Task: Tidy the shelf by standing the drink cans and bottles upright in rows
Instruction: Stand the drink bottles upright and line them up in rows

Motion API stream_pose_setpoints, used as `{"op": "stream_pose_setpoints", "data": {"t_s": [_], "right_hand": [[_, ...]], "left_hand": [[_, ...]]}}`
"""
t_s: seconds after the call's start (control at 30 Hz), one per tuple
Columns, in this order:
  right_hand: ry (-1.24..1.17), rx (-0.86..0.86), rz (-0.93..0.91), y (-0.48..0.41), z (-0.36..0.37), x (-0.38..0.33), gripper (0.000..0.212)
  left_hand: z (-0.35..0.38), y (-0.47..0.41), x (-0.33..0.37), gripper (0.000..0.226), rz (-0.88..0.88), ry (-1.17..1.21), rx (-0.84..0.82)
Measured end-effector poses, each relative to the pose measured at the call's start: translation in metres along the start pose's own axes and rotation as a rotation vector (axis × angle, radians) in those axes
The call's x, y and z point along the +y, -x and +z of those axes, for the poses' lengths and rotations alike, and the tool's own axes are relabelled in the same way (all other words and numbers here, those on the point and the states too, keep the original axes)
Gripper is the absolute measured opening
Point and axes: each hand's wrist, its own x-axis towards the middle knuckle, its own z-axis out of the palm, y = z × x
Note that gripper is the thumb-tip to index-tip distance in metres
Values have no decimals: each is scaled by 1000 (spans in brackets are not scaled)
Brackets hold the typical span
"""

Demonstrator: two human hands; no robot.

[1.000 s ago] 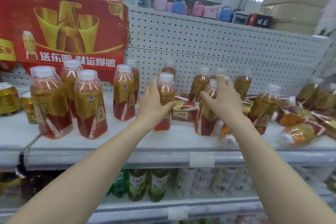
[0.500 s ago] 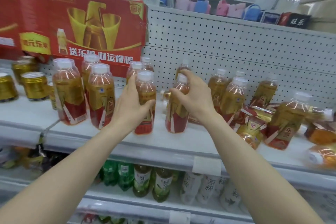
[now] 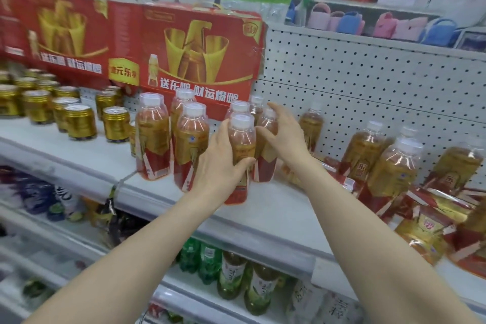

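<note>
My left hand point(image 3: 219, 166) grips an upright amber drink bottle point(image 3: 241, 144) with a white cap and red-gold label, near the front of the white shelf point(image 3: 276, 221). My right hand point(image 3: 285, 137) is wrapped around a second upright bottle point(image 3: 267, 166) just behind and to the right of it. Both stand close beside an upright group of bottles point(image 3: 189, 139) on their left. Further right, several bottles point(image 3: 389, 166) stand loosely and others point(image 3: 426, 234) lie on their sides. Gold cans point(image 3: 79, 121) stand upright at the far left.
A red carton point(image 3: 194, 52) leans against the pegboard back point(image 3: 368, 81) behind the bottles. Green and pale bottles point(image 3: 231, 273) fill the lower shelf. Small pink and blue bags point(image 3: 389, 25) sit on the top shelf.
Both hands slid their bottles leftward along the shelf, up against the standing group. The view also shifted left, bringing more gold cans into sight.
</note>
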Motion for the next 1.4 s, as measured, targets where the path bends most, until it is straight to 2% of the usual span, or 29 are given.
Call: {"op": "stream_pose_setpoints", "data": {"t_s": [0.1, 0.13, 0.2, 0.3, 0.37, 0.47, 0.57, 0.67, 0.8, 0.87, 1.0, 1.17, 1.27, 1.33, 1.4], "right_hand": [[-31, -28, 90, 7, -17, 17, 74], [50, -37, 135, 13, -24, 27, 68], [362, -148, 179, 29, -33, 49, 58], [721, -349, 131, 53, -31, 67, 61], [840, -366, 114, 59, -23, 73, 66], [853, -307, 96, 62, -21, 74, 60], [758, -194, 81, 66, -36, 69, 55], [442, -63, 133, 69, -64, 53, 48], [-99, -92, 249, 78, -80, 26, 54], [-212, -103, 230, 88, -74, 14, 55], [-249, -107, 209, 100, -56, 0, 51], [-294, -92, 218, 103, -50, 0, 59], [-276, -121, 221, 104, -50, 5, 65], [-292, -222, 211, 104, -59, 12, 68], [-216, -356, 178, 101, -73, 26, 59]], "left_hand": [[1, 2, 0, 98, -10, -1, -12], [1, 3, 0, 99, -9, -2, -14], [2, 6, 1, 101, -12, -1, -14], [7, 12, 3, 101, -38, -11, 2], [11, 16, 5, 100, -59, -6, 26], [15, 21, 4, 100, -78, 9, 41], [14, 21, 4, 99, -76, -26, 53], [11, 18, 4, 99, -80, -54, 27], [6, 16, 5, 100, -90, -54, -5], [2, 20, 6, 98, -79, -81, -18], [-5, 34, 7, 89, -5, -111, 36], [4, 55, 16, 68, 206, -76, 142], [22, 62, 24, 68, 200, -51, 36], [34, 62, 30, 76, 137, -29, -61], [45, 57, 35, 87, 75, -9, -131]]}}
